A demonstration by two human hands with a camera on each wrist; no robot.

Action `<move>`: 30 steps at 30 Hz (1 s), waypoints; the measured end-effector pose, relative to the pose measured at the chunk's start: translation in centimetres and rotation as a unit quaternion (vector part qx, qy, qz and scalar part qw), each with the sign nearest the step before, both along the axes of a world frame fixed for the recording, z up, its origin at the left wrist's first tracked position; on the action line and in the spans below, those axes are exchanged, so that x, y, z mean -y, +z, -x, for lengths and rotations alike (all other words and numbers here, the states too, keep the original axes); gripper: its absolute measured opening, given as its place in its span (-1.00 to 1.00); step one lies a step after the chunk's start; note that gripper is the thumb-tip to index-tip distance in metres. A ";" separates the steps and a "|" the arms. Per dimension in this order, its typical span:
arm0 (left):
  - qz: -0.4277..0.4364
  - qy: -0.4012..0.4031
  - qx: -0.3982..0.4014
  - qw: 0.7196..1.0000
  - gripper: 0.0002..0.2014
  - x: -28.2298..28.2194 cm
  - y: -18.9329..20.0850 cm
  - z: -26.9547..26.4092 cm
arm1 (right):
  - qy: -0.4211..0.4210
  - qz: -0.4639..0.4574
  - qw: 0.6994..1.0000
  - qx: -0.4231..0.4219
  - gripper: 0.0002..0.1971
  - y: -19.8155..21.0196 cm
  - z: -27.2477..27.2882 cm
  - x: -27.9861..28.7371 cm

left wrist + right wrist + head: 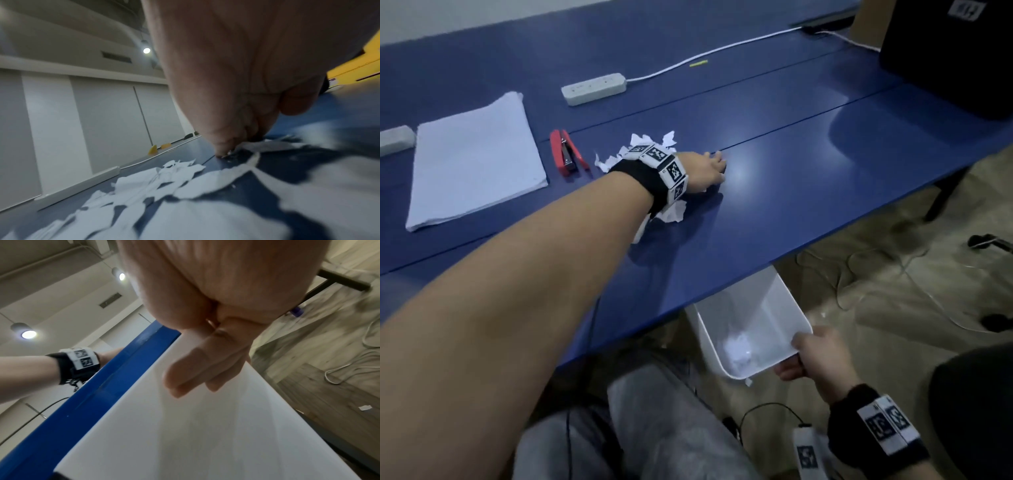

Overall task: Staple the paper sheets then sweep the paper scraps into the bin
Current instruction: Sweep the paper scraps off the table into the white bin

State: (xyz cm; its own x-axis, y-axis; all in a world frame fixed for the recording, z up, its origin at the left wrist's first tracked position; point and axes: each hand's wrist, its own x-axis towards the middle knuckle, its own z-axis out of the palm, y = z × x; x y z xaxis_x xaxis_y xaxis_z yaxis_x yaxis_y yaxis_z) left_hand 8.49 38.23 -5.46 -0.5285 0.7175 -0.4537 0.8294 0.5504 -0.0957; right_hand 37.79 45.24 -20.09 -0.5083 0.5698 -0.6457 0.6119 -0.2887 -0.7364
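Torn white paper scraps [650, 145] [164, 181] lie in a loose heap on the blue table [774, 192]. My left hand [710, 168] [226, 97] rests on the tabletop at the heap's far right side, fingers stretched out and touching the surface, with scraps under and behind the wrist. Left of the heap lies a red stapler [566, 154], and further left a stack of white sheets [476, 161]. Below the table's near edge my right hand [811, 353] [205, 369] grips the rim of a white bin [750, 322] [185, 434], tilted toward the table, with some scraps inside.
A white power strip [594, 88] with its cord lies behind the heap. A black box [955, 58] stands at the back right. Cables run over the floor [893, 274] beyond the bin. My grey-trousered knees [654, 428] are under the table edge.
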 end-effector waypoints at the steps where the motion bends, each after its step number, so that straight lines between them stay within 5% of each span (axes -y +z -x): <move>1: -0.006 0.013 0.008 1.000 -0.51 1.1 -0.2 -0.8 | -0.002 -0.002 1.000 -0.001 -0.78 0.1 -0.1 0.1; 14: -0.049 0.033 0.097 0.994 -0.46 7.3 -0.3 -10.9 | 0.039 0.008 0.999 -0.014 -0.82 0.9 -0.6 2.1; 20: -0.117 0.166 0.085 0.975 -0.42 9.1 0.9 -7.8 | 0.041 -0.001 0.999 -0.018 -0.83 1.0 -0.6 1.9; 30: -0.023 0.067 0.087 0.994 -0.52 7.5 -0.1 -11.6 | 0.053 -0.005 0.999 -0.004 -0.83 1.3 -0.8 1.6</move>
